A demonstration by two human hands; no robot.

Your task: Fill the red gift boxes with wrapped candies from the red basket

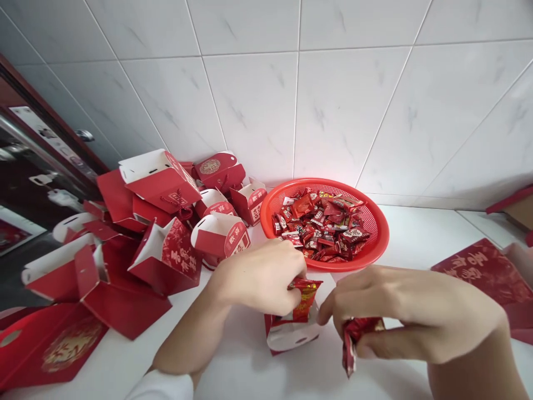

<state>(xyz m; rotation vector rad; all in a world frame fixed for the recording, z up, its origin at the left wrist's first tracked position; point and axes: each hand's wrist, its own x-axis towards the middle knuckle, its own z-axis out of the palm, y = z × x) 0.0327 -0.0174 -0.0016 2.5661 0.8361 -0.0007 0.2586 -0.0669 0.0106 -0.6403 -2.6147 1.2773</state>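
Note:
A small red gift box point(293, 337) with a white inside stands open on the white counter in front of me. My left hand point(266, 278) is closed on a red candy packet with gold print point(307, 297), held at the box's opening. Its fingertips are partly hidden behind the packet. Just right of the box, my right hand point(408, 316) grips red wrapped candies point(353, 339) between thumb and fingers; how many is hidden. Behind both hands sits a red plastic basket point(381, 233) filled with wrapped candies point(320, 222).
Several red gift boxes point(162, 183) are piled on the left, many with open tops. A flat red box point(54, 344) lies at the front left. More red boxes point(478, 266) are at the right edge. A tiled wall point(250, 100) rises behind the counter.

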